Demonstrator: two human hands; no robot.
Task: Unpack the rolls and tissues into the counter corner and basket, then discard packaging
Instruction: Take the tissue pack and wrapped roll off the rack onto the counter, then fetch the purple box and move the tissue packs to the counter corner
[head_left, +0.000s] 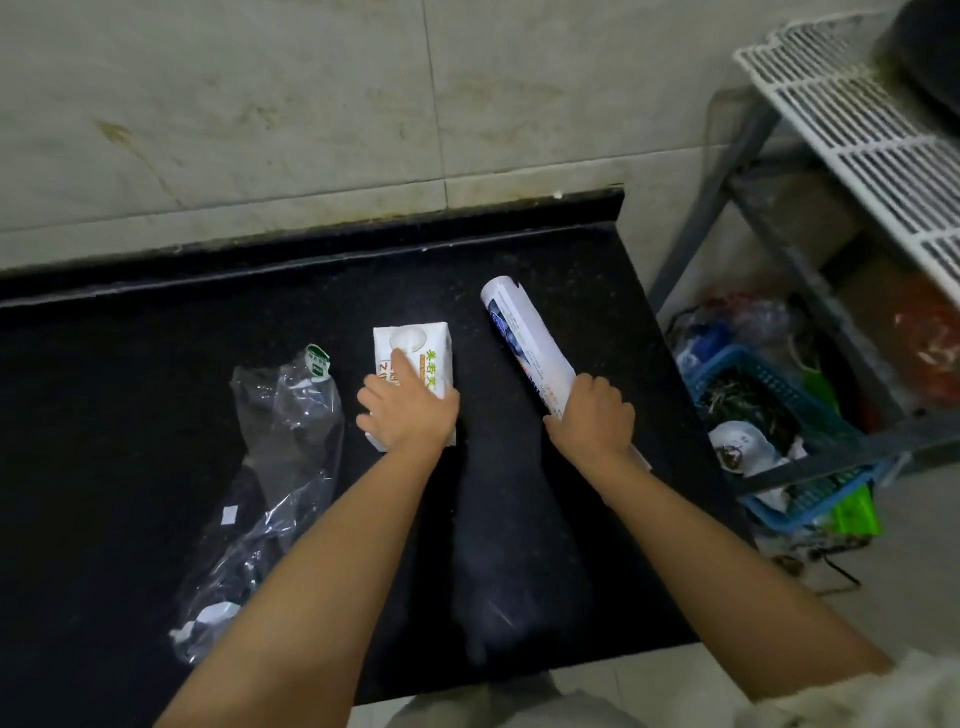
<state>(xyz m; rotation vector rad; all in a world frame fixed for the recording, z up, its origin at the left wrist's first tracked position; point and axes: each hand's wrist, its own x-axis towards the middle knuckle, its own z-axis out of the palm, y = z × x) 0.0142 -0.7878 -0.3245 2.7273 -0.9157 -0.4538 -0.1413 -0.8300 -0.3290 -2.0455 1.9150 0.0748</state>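
A white tissue pack (415, 351) with green print lies flat on the black counter (156, 374). My left hand (408, 415) rests on its near half, index finger stretched along its top. To the right lies a long white roll (524, 338) with blue and orange print, angled toward the back wall. My right hand (592, 421) is wrapped around its near end. An empty clear plastic wrapper (283, 457) with a green label sprawls on the counter to the left.
The tiled wall meets the counter at the back; the counter ends at its right edge. On the floor beyond stand a blue basket (769, 395) with rubbish and a grey rack leg (795, 265). A white wire shelf (852, 130) juts out upper right.
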